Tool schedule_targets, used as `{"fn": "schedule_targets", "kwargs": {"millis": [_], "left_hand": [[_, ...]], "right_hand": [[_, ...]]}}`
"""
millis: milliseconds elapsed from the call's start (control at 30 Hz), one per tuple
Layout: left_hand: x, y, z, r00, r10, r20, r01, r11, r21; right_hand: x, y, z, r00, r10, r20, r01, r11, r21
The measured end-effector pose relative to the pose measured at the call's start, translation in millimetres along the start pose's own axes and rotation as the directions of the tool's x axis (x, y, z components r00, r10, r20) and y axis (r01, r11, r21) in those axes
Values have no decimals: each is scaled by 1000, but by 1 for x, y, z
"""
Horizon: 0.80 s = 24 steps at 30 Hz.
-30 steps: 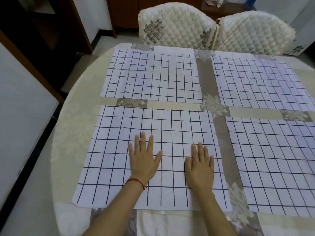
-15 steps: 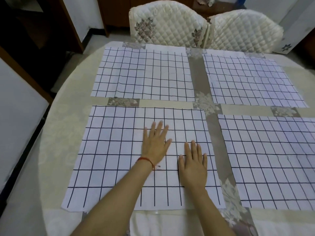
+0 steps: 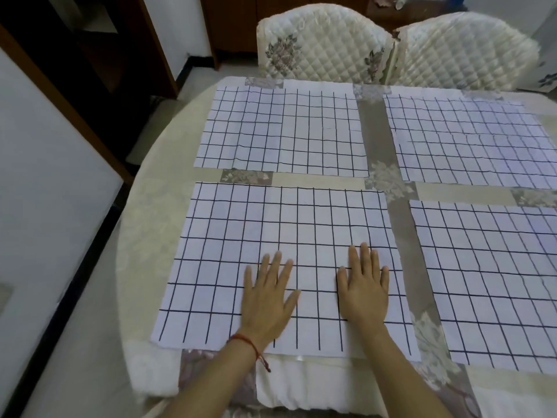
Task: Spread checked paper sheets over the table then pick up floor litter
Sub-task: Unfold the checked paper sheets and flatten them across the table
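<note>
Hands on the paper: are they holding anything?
No, nothing is held. The left hand and right hand lie flat, palms down, fingers spread, on the near left checked sheet.

I have a single wide-angle view, worn on the person's head, looking forward and steeply down across the round worktop (image 3: pixel 144 224) from its near edge. It sits close enough that both forearms enter from the bottom of the frame and the nearest checked sheet (image 3: pixel 271 236) fills the middle, while two quilted chairs (image 3: pixel 325 43) at the far edge reach the top. The lens bends straight lines toward the frame's sides, and there's no second view to compare.
</note>
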<state>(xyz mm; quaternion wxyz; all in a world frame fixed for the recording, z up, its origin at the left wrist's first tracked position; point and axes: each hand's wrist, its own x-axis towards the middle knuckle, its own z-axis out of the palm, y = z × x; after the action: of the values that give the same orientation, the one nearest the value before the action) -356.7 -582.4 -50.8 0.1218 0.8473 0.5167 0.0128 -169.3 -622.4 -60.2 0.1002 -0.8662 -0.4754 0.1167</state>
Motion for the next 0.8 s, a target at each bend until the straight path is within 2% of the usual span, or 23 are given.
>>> {"fn": "schedule_targets", "kwargs": {"millis": [100, 233, 333, 433, 533, 667, 800], "left_hand": [[-9, -33, 4, 985, -171, -19, 170, 985, -24], [-21, -69, -4, 954, -296, -48, 296, 955, -10], [-29, -78, -10, 953, -301, -44, 300, 954, -16], [-30, -85, -15, 961, -276, 18, 277, 959, -65], [-29, -91, -25, 962, -259, 85, 271, 945, -185], [-43, -93, -46, 961, -270, 58, 273, 901, -335], [-77, -100, -73, 946, -313, 79, 309, 807, -504]], "right_hand": [[1, 0, -1, 1000, -7, 8, 7, 1000, 6], [-1, 0, -3, 1000, -13, 19, 13, 1000, 23], [-1, -1, -7, 999, -24, 46, 23, 999, 26], [-1, -2, -19, 996, -27, 80, 17, 991, 131], [-9, -7, -34, 992, -123, 7, 121, 979, 166], [-34, -34, -49, 975, -210, -70, 222, 930, 294], [-62, -61, -53, 957, -279, 82, 227, 893, 389]]}}
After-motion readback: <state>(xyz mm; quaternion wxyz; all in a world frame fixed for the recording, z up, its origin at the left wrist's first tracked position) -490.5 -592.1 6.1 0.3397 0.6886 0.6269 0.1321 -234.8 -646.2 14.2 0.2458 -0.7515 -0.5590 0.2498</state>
